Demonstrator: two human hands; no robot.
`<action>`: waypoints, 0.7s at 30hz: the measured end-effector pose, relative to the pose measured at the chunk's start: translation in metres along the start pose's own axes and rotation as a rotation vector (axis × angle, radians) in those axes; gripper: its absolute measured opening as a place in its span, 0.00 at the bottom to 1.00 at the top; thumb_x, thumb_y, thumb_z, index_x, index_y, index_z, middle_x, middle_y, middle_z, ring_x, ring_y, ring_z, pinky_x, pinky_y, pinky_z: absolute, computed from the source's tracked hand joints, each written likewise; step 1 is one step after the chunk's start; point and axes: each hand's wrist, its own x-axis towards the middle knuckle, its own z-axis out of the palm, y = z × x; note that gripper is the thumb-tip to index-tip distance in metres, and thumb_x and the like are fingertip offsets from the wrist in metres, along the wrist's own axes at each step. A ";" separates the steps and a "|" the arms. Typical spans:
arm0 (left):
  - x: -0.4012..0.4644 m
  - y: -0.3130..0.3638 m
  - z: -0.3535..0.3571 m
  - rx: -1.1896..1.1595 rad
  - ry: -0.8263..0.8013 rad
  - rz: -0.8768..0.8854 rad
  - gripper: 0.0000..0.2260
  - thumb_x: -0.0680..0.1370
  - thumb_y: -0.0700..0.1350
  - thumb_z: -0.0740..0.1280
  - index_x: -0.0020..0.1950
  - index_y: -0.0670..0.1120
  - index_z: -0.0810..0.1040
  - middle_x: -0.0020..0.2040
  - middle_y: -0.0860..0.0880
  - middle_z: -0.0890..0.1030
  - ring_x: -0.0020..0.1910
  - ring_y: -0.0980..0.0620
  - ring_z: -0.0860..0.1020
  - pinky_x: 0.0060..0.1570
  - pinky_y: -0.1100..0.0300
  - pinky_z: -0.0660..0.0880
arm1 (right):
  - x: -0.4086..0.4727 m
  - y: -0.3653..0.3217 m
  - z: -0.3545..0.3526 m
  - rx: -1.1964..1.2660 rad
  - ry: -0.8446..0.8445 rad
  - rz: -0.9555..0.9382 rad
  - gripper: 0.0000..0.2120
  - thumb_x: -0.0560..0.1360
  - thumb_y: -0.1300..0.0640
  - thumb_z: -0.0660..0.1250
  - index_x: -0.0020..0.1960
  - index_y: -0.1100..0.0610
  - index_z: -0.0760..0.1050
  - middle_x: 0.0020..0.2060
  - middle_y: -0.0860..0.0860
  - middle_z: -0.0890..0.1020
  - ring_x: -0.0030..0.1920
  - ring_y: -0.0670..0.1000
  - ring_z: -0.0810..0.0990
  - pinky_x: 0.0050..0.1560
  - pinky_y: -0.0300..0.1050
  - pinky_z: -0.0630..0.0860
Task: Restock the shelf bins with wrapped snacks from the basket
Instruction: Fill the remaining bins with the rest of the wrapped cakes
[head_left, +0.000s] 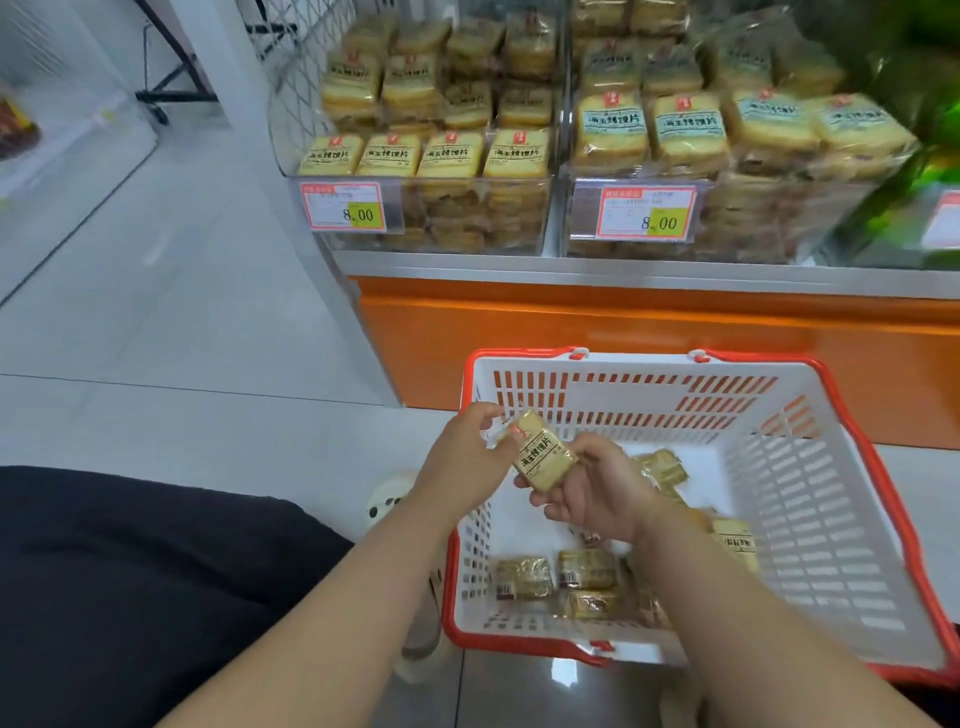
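A white basket with a red rim (779, 519) stands on the floor in front of the shelf. Several wrapped snacks (582, 569) lie on its bottom. Above the basket's left side I hold one yellow-labelled wrapped snack (543, 452) in both hands. My left hand (465, 457) pinches its upper left end. My right hand (592, 491) grips it from below and the right. Two clear shelf bins hold stacked snacks: the left bin (467, 208) with yellow labels, the right bin (753, 218) with pale blue labels.
An orange shelf base (623, 338) runs under the bins. Price tags reading 8.00 (343, 205) hang on each bin front. A wire mesh panel (301, 67) stands at the left bin's side. Green packs (930, 156) fill the far right. Pale floor tiles spread left.
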 end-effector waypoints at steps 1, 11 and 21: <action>-0.002 0.002 -0.001 -0.040 -0.004 -0.022 0.19 0.80 0.50 0.65 0.70 0.51 0.69 0.65 0.51 0.74 0.62 0.50 0.75 0.61 0.53 0.72 | -0.005 -0.002 0.002 0.013 0.001 -0.010 0.23 0.76 0.53 0.49 0.61 0.64 0.74 0.47 0.63 0.82 0.38 0.55 0.79 0.39 0.46 0.71; -0.022 0.055 -0.036 -0.382 -0.014 0.020 0.03 0.80 0.43 0.66 0.54 0.49 0.76 0.46 0.48 0.82 0.40 0.54 0.81 0.37 0.63 0.78 | -0.077 -0.064 0.062 -0.893 0.510 -0.494 0.22 0.76 0.47 0.68 0.67 0.49 0.67 0.59 0.49 0.75 0.54 0.49 0.78 0.52 0.46 0.76; -0.011 0.137 -0.126 -0.147 -0.057 0.213 0.02 0.79 0.44 0.68 0.50 0.48 0.76 0.47 0.44 0.82 0.41 0.48 0.79 0.34 0.57 0.78 | -0.111 -0.127 0.157 -1.867 0.469 -0.798 0.36 0.70 0.43 0.72 0.71 0.47 0.58 0.65 0.45 0.67 0.61 0.48 0.72 0.54 0.43 0.72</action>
